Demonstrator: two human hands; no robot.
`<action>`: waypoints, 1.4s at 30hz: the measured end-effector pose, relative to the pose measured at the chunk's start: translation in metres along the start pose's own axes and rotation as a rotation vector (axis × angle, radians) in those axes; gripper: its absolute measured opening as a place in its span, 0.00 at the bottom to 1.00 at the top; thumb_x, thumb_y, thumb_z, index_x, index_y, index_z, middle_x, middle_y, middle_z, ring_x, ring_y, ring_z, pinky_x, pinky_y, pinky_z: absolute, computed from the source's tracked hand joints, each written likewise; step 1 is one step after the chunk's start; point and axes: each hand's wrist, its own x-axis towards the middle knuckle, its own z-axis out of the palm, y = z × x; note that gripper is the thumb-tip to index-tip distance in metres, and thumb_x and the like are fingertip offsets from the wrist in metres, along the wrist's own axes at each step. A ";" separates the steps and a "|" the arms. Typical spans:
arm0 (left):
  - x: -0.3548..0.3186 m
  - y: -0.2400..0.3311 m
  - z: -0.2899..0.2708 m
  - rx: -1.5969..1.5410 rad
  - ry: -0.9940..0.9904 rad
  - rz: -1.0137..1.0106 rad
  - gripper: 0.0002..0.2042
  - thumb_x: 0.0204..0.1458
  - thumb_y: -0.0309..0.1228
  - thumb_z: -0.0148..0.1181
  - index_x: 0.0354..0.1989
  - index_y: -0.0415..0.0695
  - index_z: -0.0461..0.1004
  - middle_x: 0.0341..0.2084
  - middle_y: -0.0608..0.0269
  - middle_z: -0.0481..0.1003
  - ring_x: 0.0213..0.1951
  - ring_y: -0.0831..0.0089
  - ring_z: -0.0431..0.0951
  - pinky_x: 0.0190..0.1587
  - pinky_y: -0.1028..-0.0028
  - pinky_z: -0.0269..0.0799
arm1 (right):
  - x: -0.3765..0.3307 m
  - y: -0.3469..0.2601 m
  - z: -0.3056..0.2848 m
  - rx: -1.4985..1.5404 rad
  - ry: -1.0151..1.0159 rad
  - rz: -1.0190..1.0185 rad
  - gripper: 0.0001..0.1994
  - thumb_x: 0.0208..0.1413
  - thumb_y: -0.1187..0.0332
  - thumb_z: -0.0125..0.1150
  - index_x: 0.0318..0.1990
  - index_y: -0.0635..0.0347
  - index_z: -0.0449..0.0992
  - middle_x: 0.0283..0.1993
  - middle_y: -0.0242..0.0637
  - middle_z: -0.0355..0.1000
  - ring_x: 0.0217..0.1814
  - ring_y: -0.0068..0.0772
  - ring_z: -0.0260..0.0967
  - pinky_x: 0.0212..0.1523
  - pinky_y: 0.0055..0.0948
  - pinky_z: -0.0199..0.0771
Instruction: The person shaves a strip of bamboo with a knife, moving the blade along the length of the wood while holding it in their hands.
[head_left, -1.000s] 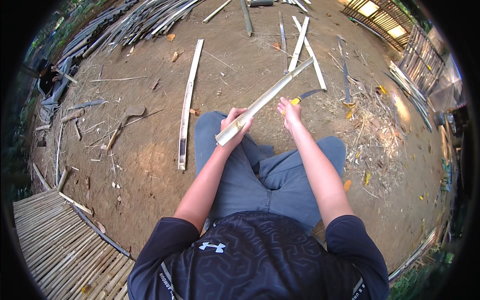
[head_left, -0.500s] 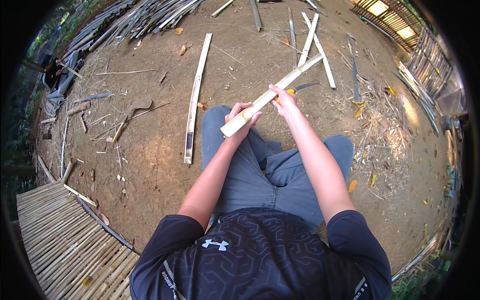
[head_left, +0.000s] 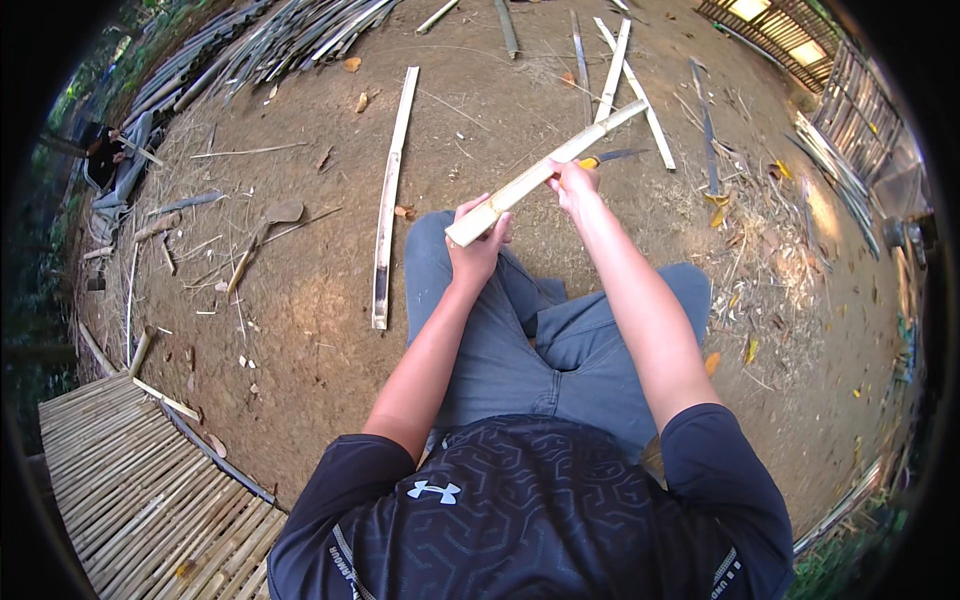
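Around bamboo strip (head_left: 530, 181), left fingers (head_left: 502, 229) curled; right fingers (head_left: 573, 180) grip knife (head_left: 620, 155).

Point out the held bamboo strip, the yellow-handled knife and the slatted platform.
Bamboo strip (head_left: 525, 184), head view: middle of its pale face.
Yellow-handled knife (head_left: 615, 155), head view: its dark blade.
Slatted platform (head_left: 150, 482), head view: middle of its slats.

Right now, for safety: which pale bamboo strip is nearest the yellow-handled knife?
The pale bamboo strip in the bare left hand; nearby others lie on brown ground.
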 end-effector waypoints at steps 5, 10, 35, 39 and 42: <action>0.001 0.001 -0.005 -0.068 0.038 0.017 0.22 0.56 0.25 0.66 0.56 0.37 0.65 0.30 0.59 0.79 0.24 0.75 0.82 0.20 0.80 0.74 | 0.006 -0.001 0.012 0.032 0.060 -0.042 0.14 0.53 0.88 0.59 0.46 0.73 0.65 0.41 0.49 0.72 0.33 0.40 0.78 0.27 0.30 0.84; 0.001 0.009 -0.004 -0.131 0.103 -0.003 0.21 0.59 0.27 0.62 0.58 0.37 0.61 0.34 0.55 0.79 0.23 0.72 0.82 0.21 0.79 0.75 | 0.024 -0.004 0.016 -0.020 0.059 -0.037 0.13 0.53 0.88 0.59 0.45 0.74 0.65 0.39 0.48 0.72 0.31 0.39 0.78 0.23 0.29 0.83; 0.004 -0.008 -0.016 -0.130 0.137 0.054 0.18 0.69 0.42 0.42 0.54 0.39 0.65 0.34 0.57 0.72 0.22 0.71 0.80 0.20 0.77 0.75 | 0.051 -0.010 0.021 -0.122 0.182 -0.075 0.15 0.51 0.87 0.60 0.45 0.70 0.66 0.41 0.44 0.72 0.35 0.38 0.78 0.29 0.32 0.84; 0.005 -0.001 -0.011 -0.101 0.088 -0.018 0.13 0.66 0.36 0.53 0.46 0.37 0.73 0.29 0.60 0.76 0.21 0.74 0.80 0.20 0.78 0.74 | 0.067 -0.019 -0.003 -0.170 0.222 -0.070 0.15 0.51 0.87 0.61 0.44 0.70 0.66 0.41 0.44 0.72 0.34 0.36 0.77 0.29 0.33 0.84; 0.006 -0.003 -0.011 -0.087 0.056 -0.042 0.10 0.64 0.32 0.56 0.43 0.36 0.75 0.29 0.60 0.78 0.22 0.75 0.80 0.20 0.79 0.74 | 0.072 -0.019 -0.016 -0.149 0.296 -0.095 0.17 0.48 0.85 0.63 0.45 0.72 0.68 0.40 0.46 0.74 0.27 0.33 0.76 0.26 0.34 0.81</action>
